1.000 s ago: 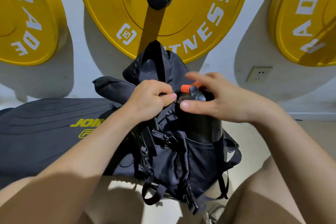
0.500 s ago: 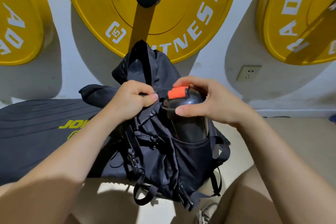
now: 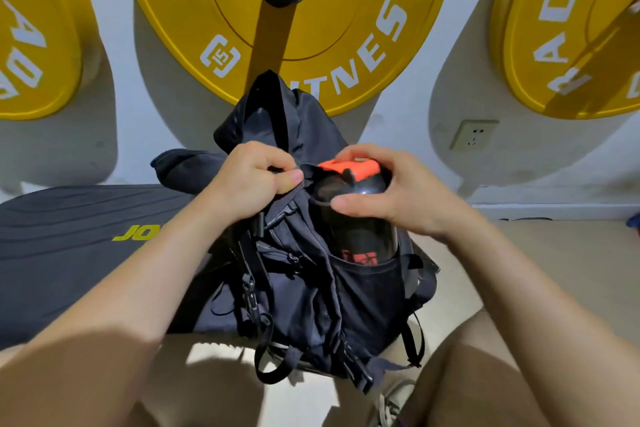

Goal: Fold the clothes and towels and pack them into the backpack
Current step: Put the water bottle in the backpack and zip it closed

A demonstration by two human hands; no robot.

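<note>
Gripping bottle (image 3: pixel 356 229) still, right hand (image 3: pixel 398 198); red label (image 3: pixel 360 257) newly visible.

Lower half of the dark translucent bottle with orange cap (image 3: pixel 356 229) hidden inside the side pocket (image 3: pixel 370 291) of the black fabric backpack (image 3: pixel 304 288); red label (image 3: pixel 360 257) cut by the pocket rim, print unreadable; yellow lettering (image 3: pixel 133 233) on the black ribbed mat (image 3: pixel 69 236) covered past "JO" by the left forearm (image 3: pixel 156 274); small blue object (image 3: pixel 635 220) cut off at the right edge.

The black backpack (image 3: pixel 304 288) stands upright under my hands, buckles and loose webbing hanging toward me. My left hand (image 3: pixel 256 180) pinches its top strap (image 3: pixel 284 204). Under my right hand (image 3: pixel 391 194), its side pocket holds a dark bottle (image 3: pixel 356 229).
</note>
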